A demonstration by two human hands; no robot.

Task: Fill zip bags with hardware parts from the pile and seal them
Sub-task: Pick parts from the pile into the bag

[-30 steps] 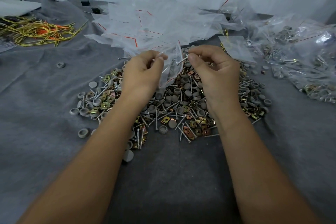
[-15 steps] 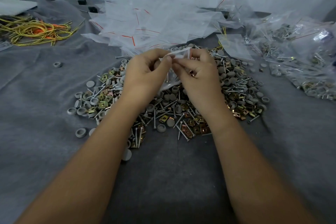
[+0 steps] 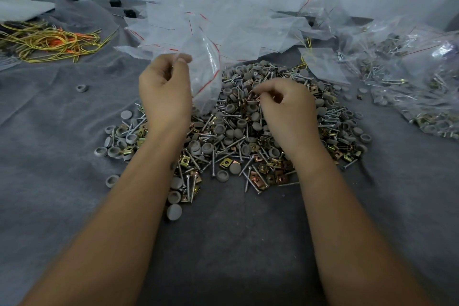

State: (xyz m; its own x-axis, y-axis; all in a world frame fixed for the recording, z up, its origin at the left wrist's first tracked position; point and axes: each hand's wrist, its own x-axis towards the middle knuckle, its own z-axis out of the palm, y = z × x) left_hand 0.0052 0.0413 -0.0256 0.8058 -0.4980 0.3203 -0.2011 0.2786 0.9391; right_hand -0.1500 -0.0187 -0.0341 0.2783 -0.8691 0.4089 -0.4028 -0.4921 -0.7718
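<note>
A pile of hardware parts (image 3: 238,131) lies on the grey cloth: silver screws, grey round caps and gold clip nuts. My left hand (image 3: 165,92) pinches the top edge of a clear zip bag (image 3: 206,74) with a red strip, which hangs over the pile's left part. My right hand (image 3: 285,107) is down on the pile with curled fingers and pinches small parts at its fingertips; which parts it holds is hard to tell.
A heap of empty zip bags (image 3: 223,22) lies behind the pile. Filled bags (image 3: 409,87) are stacked at the right. Yellow and orange ties (image 3: 49,42) lie at the far left. Stray grey caps (image 3: 81,88) sit on the grey cloth (image 3: 223,243).
Both hands were together at the bag's mouth. Now the right hand has let go and dropped to the pile, while the left hand has lifted the bag up and left.
</note>
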